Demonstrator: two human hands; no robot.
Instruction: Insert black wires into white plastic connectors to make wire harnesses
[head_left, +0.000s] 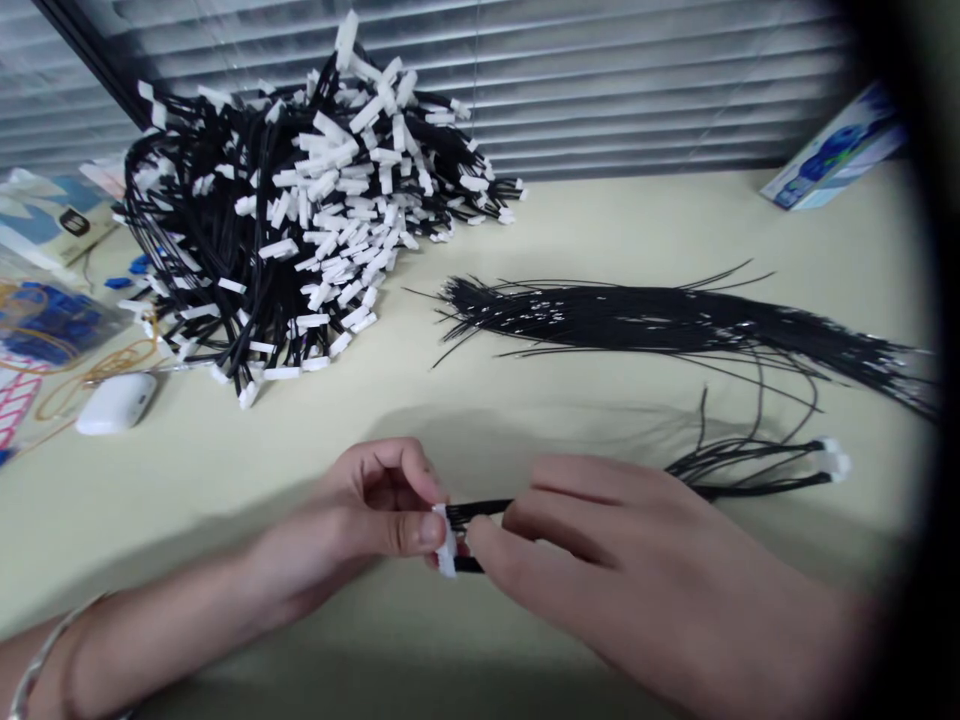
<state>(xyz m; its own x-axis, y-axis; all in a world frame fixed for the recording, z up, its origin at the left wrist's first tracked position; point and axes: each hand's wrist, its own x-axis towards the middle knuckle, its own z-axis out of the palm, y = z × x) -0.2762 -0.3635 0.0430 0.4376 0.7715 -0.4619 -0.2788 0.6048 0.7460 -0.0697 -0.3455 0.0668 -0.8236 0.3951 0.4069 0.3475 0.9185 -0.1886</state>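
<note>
The left hand (375,515) pinches between thumb (409,533) and bent forefinger (417,470), its forearm (180,615) slanting in from lower left — the right hand (600,550) just beside it, back upward, fingers (577,478) curled, partly hidden.

Pale worktop (645,225), cream to greenish. Along its back, grey slatted blinds (637,90), slats level; dark upright bar (94,55) slanting across them at upper left. Far right, near the blinds: a small box (836,150), blue and white, tilted in view, printing too blurred to read. Left edge, crowded: blue-and-cream packet (45,215) at the back; in front of it a clear plastic bag (97,310) with blue pieces inside. A few loose blue bits (118,283) just beside the bag. Nearer: rounded white case (116,404), lying flat; red-and-white patterned item (19,400), cut off by the frame.
</note>
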